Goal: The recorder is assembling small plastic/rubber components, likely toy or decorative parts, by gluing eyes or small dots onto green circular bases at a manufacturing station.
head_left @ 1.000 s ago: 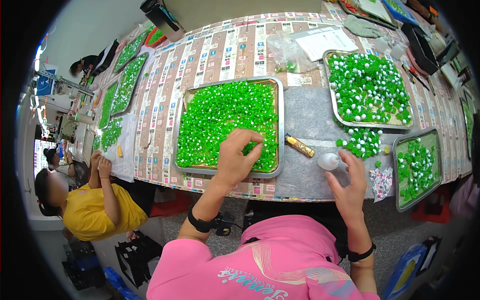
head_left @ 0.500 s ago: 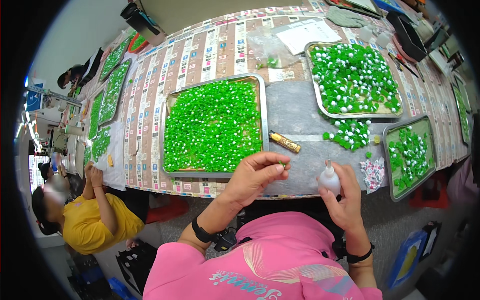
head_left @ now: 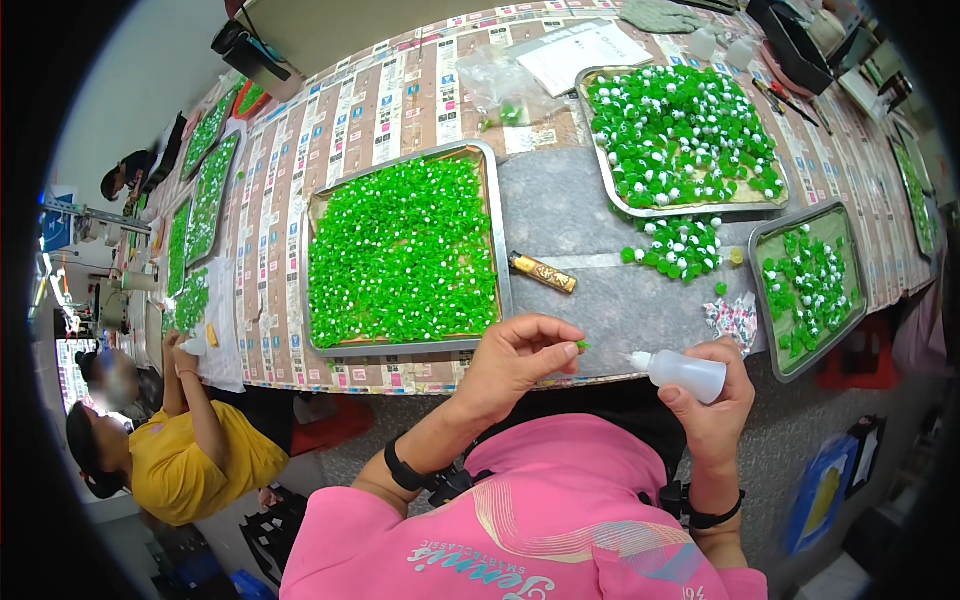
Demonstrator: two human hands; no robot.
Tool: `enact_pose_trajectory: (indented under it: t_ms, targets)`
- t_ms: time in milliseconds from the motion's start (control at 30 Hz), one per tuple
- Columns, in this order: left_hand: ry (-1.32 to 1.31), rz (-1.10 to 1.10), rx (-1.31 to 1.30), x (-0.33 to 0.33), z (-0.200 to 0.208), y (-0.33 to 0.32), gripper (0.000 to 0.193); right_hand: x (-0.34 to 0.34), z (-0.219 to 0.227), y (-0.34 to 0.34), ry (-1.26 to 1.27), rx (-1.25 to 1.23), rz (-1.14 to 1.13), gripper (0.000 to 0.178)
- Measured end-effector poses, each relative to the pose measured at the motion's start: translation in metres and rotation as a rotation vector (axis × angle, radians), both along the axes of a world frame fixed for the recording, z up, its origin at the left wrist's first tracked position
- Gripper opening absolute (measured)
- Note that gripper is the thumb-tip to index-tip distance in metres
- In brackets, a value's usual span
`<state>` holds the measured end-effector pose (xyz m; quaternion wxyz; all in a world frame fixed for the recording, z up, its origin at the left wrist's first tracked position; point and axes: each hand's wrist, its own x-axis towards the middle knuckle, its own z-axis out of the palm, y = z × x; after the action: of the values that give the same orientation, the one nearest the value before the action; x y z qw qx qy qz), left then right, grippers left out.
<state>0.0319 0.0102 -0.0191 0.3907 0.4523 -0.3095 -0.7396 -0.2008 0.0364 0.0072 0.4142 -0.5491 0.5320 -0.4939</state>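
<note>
My left hand (head_left: 520,362) pinches a small green plastic piece (head_left: 583,345) between thumb and fingertips, just past the table's near edge. In my right hand (head_left: 722,405) is a translucent squeeze bottle (head_left: 690,375) with a thin nozzle. It lies tilted on its side, its tip pointing left toward the green piece with a gap between them. Beyond my left hand stands a large metal tray (head_left: 492,225) full of small green pieces with white dots. Past the bottle, a loose pile of green pieces with white balls (head_left: 672,248) rests on a grey sheet (head_left: 560,215).
A tray (head_left: 685,210) heaped with green-and-white pieces stands at the far right, with a smaller tray (head_left: 765,300) nearer. A gold-and-black lighter-like stick (head_left: 543,273) and a crumpled floral wrapper (head_left: 733,320) lie on the table. A co-worker in yellow (head_left: 205,455) sits at left.
The bottle has swung from upright to lying sideways, its nozzle now aimed left at the green piece. My left hand still pinches the piece. The whole view has shifted slightly.
</note>
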Motion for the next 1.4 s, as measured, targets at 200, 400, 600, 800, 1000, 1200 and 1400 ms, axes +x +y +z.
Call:
enact_pose_trajectory:
  t_ms: [200,400,600,800,1000,1200,1400]
  targets:
    - [0.024,0.001,0.030,-0.001,0.000,0.001,0.018,-0.001,-0.004,0.002,0.053,-0.051,-0.007,0.042]
    - [0.048,0.003,0.039,-0.001,-0.002,0.002,0.018,0.000,-0.004,0.002,0.064,-0.056,-0.019,0.042]
    - [0.024,0.022,0.085,-0.002,0.003,0.001,0.015,0.001,-0.004,0.002,0.072,-0.052,-0.011,0.042]
    - [0.024,0.011,0.101,-0.001,0.002,0.002,0.015,0.002,-0.002,0.003,0.075,-0.043,-0.017,0.042]
    - [0.095,-0.014,0.207,-0.002,0.002,-0.001,0.016,0.001,-0.003,0.004,0.040,-0.039,-0.044,0.042]
    - [0.263,-0.034,0.246,-0.004,-0.006,0.001,0.017,0.000,-0.002,0.003,0.039,-0.032,-0.057,0.043]
    - [0.250,-0.019,0.249,-0.006,-0.008,0.002,0.018,0.001,-0.003,0.004,0.066,-0.042,-0.064,0.042]
